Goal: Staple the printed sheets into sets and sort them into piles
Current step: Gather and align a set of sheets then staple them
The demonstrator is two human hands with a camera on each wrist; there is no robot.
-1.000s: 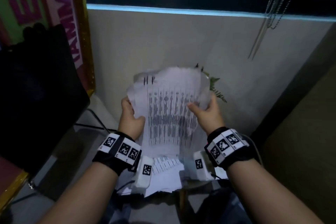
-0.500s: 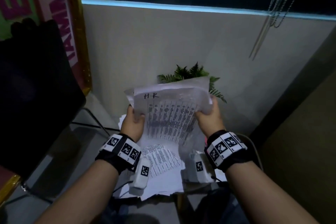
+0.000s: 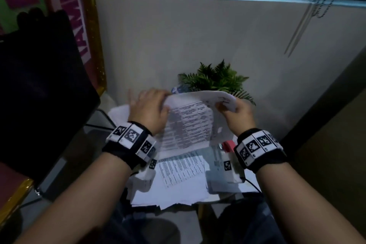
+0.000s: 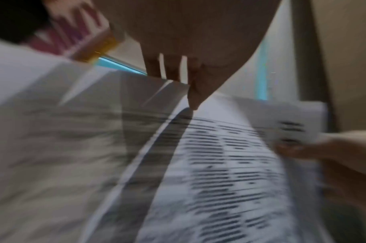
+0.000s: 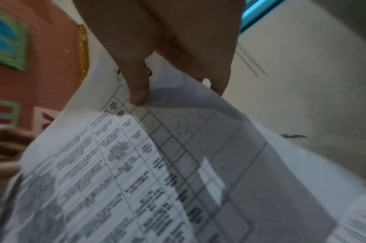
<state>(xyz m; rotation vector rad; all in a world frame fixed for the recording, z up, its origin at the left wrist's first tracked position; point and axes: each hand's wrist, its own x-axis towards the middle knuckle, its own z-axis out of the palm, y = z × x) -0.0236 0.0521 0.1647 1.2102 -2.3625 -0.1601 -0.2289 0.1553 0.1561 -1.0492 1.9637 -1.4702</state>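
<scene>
A set of printed sheets (image 3: 190,123) covered in table text is held bowed above the table. My left hand (image 3: 164,98) has its fingers behind the top left edge and its thumb (image 4: 193,98) on the printed face; the hand is blurred. The right hand (image 3: 222,108) pinches the top right corner, with the thumb (image 5: 136,87) on the front and the fingers behind. More loose printed sheets (image 3: 182,180) lie in an untidy pile under both wrists. A red object (image 3: 227,144), possibly the stapler, shows between the held sheets and my right wrist.
A green fern-like plant (image 3: 215,79) stands against the pale wall behind the sheets. A large black object (image 3: 39,89) fills the left side, with a colourful poster (image 3: 65,6) behind it. Blind cords (image 3: 309,12) hang at the upper right.
The sheets have dropped from upright to tipped forward and bowed, uncovering the plant. My left hand has slid up from the left side to the top left edge.
</scene>
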